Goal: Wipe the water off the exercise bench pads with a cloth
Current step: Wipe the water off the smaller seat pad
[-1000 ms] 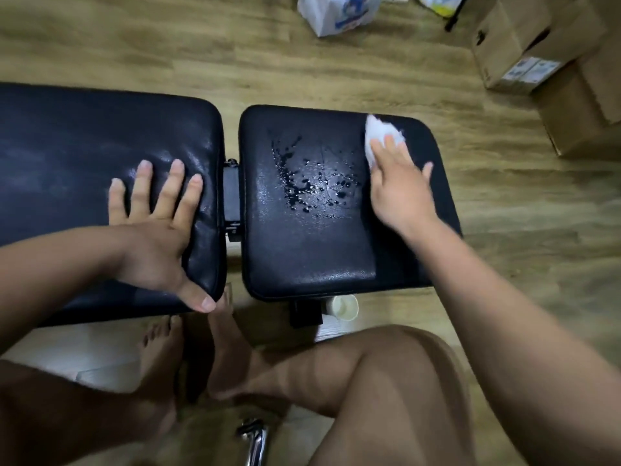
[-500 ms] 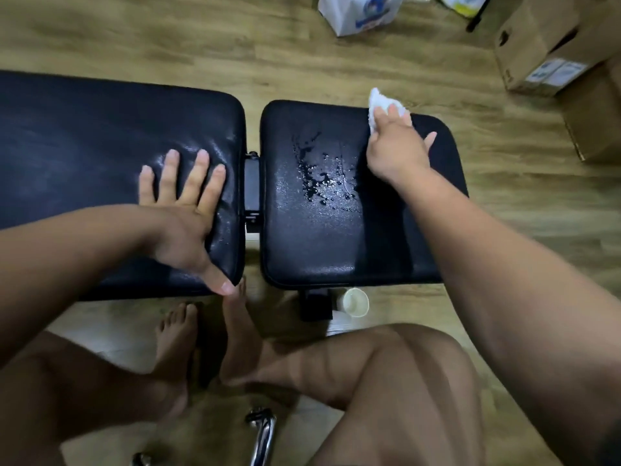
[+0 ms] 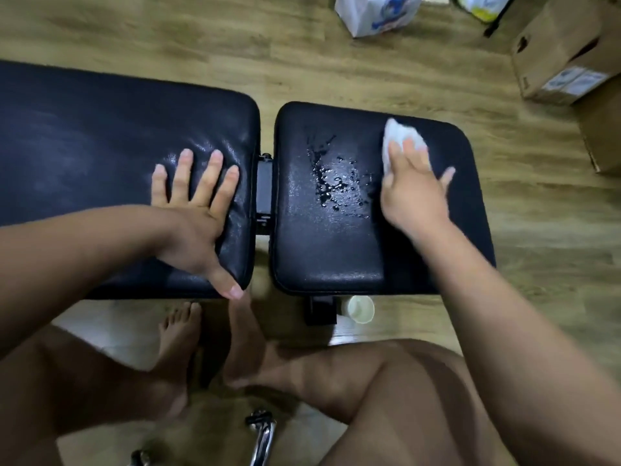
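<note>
Your left hand (image 3: pixel 198 213) lies flat on the long black pad (image 3: pixel 84 156). Its fingers are straight and spread wide, and it holds nothing. The thumb hangs over the near edge of the pad.

Your right hand (image 3: pixel 413 193) is on the short black pad (image 3: pixel 319 257). Its fingers lie flat on top of a white cloth (image 3: pixel 400 136) and press it down onto the pad. The fingers are not wrapped round the cloth, and the thumb sticks out to the side. The hand looks a bit blurry.

The cloth is bunched up near the far edge of the short pad. Drops of water (image 3: pixel 336 183) sit in the middle of that pad, just beside your right hand.

A small white cup (image 3: pixel 361 309) stands on the wooden floor (image 3: pixel 201 38) by the near edge of the short pad. Cardboard boxes (image 3: pixel 564 55) sit far off to the right.
</note>
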Available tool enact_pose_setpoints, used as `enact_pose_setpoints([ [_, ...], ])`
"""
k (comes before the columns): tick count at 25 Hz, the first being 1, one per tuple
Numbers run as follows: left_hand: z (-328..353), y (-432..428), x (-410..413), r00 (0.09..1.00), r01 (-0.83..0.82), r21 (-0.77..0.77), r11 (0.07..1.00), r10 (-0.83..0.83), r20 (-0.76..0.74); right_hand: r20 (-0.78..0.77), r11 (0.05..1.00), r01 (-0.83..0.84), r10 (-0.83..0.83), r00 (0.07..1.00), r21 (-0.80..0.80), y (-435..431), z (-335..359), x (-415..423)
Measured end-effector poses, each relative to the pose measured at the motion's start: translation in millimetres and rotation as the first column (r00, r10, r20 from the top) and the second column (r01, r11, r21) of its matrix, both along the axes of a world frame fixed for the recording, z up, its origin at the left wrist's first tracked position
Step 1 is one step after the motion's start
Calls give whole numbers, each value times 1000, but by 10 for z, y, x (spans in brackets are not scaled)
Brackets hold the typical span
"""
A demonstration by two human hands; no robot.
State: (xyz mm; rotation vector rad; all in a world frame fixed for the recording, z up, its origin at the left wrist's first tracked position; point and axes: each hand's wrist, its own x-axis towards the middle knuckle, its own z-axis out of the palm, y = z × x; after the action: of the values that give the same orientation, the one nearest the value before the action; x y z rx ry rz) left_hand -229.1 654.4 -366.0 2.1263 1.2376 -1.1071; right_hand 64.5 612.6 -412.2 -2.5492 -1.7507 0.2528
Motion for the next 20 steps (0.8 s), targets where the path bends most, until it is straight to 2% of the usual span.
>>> enact_pose_setpoints([
  [2, 32, -10, 31, 1000, -19, 0, 1000, 19, 2, -39, 998, 55, -56, 998, -26, 460, 47, 130],
  [4, 66, -32, 27, 999, -37, 3, 999, 37, 8, -79, 997, 77, -78, 994, -14, 367, 81, 52],
  [7, 5, 2, -1, 1000, -11, 7, 1000, 10, 27, -64, 995, 84, -81, 995, 53, -657, 34, -294],
  [10, -85, 23, -31, 998, -24, 5, 1000, 24, 53, -39, 996, 92, -91, 995, 15, -1525, 43, -599],
  [12, -76, 19, -31, 999, -10, 12, 1000, 9, 34, -30, 996, 89, -89, 996, -15, -1220, 27, -545],
  [14, -57, 9, -12, 999, -4, 23, 1000, 3, 34, -11, 990, 135, -135, 991, 39, -690, -15, -311],
  [16, -32, -7, 1, 999, -16, 26, 1000, 15, 36, -66, 978, 206, -204, 977, 24, -256, 6, 84],
  [18, -25, -9, -2, 999, -9, 39, 999, 8, 38, -91, 966, 256, -253, 963, 21, -146, 12, 380],
  [20, -23, 1, -5, 999, -23, 31, 999, 22, 44, -85, 964, 262, -259, 962, 33, -269, -3, 320],
])
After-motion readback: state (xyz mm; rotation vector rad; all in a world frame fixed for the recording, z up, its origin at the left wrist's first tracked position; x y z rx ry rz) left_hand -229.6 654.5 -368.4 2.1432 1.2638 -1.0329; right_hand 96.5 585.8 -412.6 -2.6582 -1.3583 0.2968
